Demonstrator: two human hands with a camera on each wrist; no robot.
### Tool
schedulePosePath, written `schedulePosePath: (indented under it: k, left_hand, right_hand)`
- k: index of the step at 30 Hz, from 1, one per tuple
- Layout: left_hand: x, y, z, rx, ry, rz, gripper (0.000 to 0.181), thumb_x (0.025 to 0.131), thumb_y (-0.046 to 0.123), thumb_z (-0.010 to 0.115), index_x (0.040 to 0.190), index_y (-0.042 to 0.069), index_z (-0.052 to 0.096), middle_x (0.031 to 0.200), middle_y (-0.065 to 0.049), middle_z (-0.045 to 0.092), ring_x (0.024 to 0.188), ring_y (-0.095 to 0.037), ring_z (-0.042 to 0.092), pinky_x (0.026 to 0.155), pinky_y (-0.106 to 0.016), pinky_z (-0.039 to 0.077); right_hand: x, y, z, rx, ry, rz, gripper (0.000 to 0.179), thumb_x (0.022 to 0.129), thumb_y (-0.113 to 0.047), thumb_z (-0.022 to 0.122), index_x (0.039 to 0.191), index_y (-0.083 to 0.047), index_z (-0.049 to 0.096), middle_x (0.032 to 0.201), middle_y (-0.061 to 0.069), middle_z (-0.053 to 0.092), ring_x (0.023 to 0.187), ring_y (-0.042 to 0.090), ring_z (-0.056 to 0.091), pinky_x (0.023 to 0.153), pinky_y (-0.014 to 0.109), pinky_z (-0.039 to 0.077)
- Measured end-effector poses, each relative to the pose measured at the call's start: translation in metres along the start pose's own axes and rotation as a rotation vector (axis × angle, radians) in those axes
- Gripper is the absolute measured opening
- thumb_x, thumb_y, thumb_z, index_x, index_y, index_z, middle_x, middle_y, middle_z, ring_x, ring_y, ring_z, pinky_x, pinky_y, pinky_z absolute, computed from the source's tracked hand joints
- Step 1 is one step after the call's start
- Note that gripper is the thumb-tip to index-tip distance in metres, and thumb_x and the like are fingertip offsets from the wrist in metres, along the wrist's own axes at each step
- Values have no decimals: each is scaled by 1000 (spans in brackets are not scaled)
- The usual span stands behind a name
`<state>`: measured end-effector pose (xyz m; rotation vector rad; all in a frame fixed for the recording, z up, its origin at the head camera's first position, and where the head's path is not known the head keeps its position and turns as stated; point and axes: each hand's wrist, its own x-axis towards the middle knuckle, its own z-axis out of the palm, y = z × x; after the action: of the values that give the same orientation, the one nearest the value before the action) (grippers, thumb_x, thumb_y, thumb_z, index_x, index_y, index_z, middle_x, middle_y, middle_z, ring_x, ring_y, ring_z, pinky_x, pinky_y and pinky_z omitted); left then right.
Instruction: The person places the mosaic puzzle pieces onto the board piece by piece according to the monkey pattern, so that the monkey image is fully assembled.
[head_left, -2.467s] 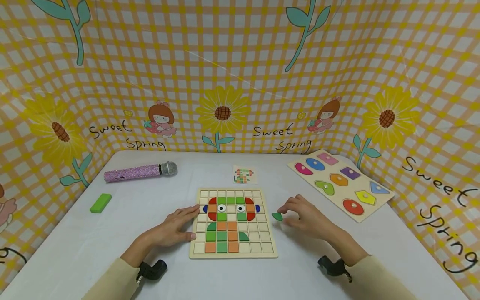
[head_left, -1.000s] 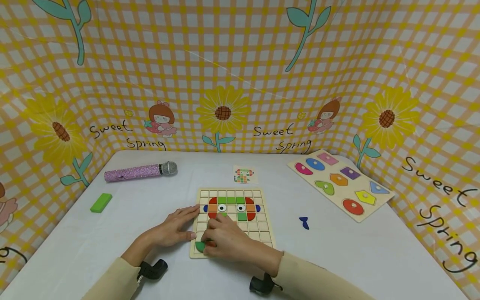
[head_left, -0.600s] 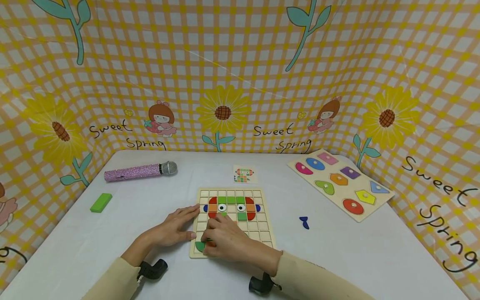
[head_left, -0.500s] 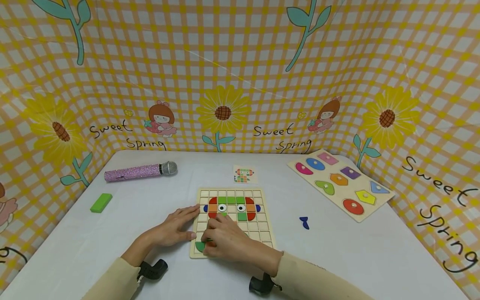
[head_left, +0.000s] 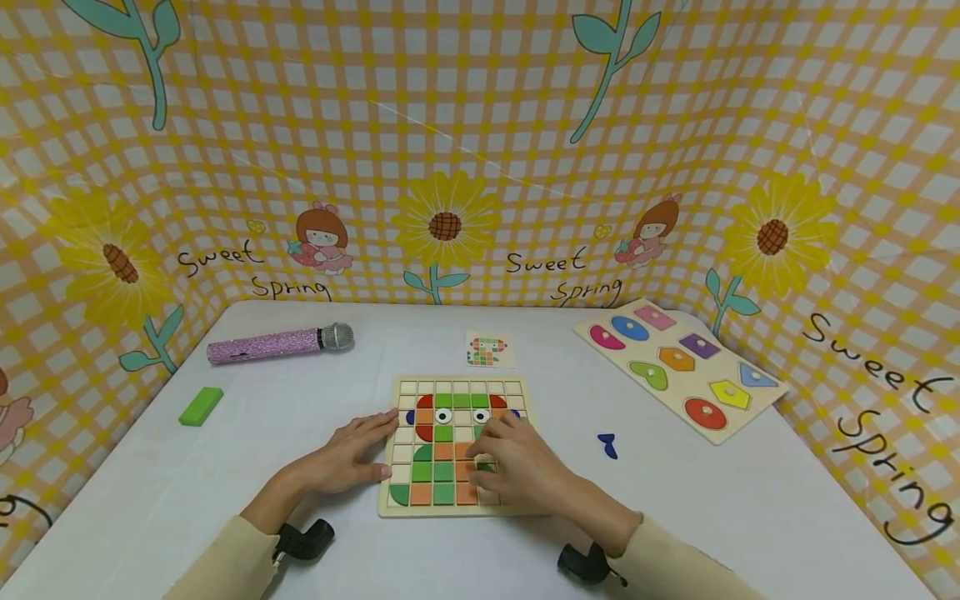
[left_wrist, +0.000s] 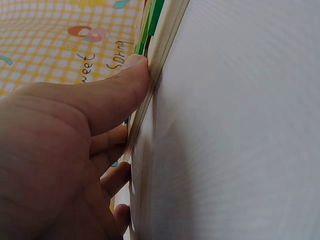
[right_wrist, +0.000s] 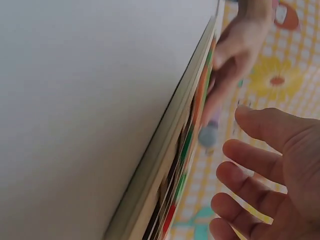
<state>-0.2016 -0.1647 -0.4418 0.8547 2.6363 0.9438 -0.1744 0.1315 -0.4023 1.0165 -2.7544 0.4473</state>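
A wooden grid board (head_left: pixel 385 503) lies mid-table, carrying green, orange and red tiles that form an animal with two round eyes. A dark green quarter-round tile (head_left: pixel 400 495) fills its bottom-left cell. My left hand (head_left: pixel 341 458) rests along the board's left edge; in the left wrist view its thumb (left_wrist: pixel 122 87) and fingertips touch that edge. My right hand (head_left: pixel 521 467) hovers over the board's right half and hides some tiles. Its fingers (right_wrist: pixel 245 185) are loosely bent and spread, with nothing between them in the right wrist view. Two dark blue pieces (head_left: pixel 608 446) lie right of the board.
Behind the board sits a small picture card (head_left: pixel 489 350). A knob puzzle (head_left: pixel 678 385) lies at the back right. On the left are a glittery pink microphone (head_left: pixel 270 345) and a green block (head_left: pixel 201 406). Checked cloth walls (head_left: pixel 480 125) enclose the table.
My right hand carried a green quarter-round tile from the right to the board's bottom-left cell, let it go, then moved back rightward. The left hand stayed in place.
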Motion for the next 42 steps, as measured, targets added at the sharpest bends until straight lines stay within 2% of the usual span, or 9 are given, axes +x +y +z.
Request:
schedulePosePath:
  k: [2,8,15,20,24,29,35,42]
  left_hand:
    - [0,0,0,0,0,1,73,90,32,62,147,2,29,158,-14,21,142,-41,19,110,-66,15]
    - [0,-1,-1,-8,-4,4,73,90,33,61,147,2,28,158,-14,20,142,-41,19,109,-67,15]
    - [0,-1,0,2,1,12,73,90,33,61,147,2,28,158,-13,21,142,-40,20,110,-66,16]
    - [0,1,-1,-19,1,10,73,90,33,62,147,2,28,158,-14,20,141,-41,20,110,-66,15]
    - [0,2,-1,-16,-3,6,73,90,32,61,148,2,27,158,-14,20,141,-41,20,111,-66,14]
    - [-1,3,-2,-10,-2,9,73,91,31,61,147,1,28,157,-15,20,141,-41,20,110,-67,15]
    - [-1,2,-2,-11,-4,14,73,91,31,61,147,0,28,157,-16,20,141,-42,19,110,-67,14]
    - [-1,1,-1,-6,-2,8,73,90,33,61,147,1,27,158,-14,20,142,-41,19,110,-66,14]
  right_hand:
    - [-7,12,-4,-13,23,38,22,75,-30,78,92,-18,74,89,-6,62,84,9,41,71,24,35]
    - [-30,45,-15,-55,27,203,23,74,-31,79,92,-18,74,91,-8,63,85,9,41,75,27,36]
    - [-56,84,-26,-130,59,323,26,72,-30,81,92,-15,74,88,-4,63,83,13,45,71,29,37]
    - [-71,104,-31,-129,38,416,28,72,-29,80,93,-12,74,87,-1,62,84,17,46,70,30,37]
    - [-79,115,-35,-128,26,482,32,71,-31,80,95,-10,74,90,3,64,87,22,48,72,36,40]
    - [-86,124,-39,-132,38,530,35,71,-32,80,96,-8,73,94,10,66,91,28,51,72,42,44]
    - [-87,129,-39,-116,11,568,37,72,-34,79,97,-7,73,98,13,66,92,31,51,73,43,45]
    - [-82,127,-37,-98,-8,543,36,73,-34,78,98,-8,73,94,10,65,91,29,51,74,43,46]
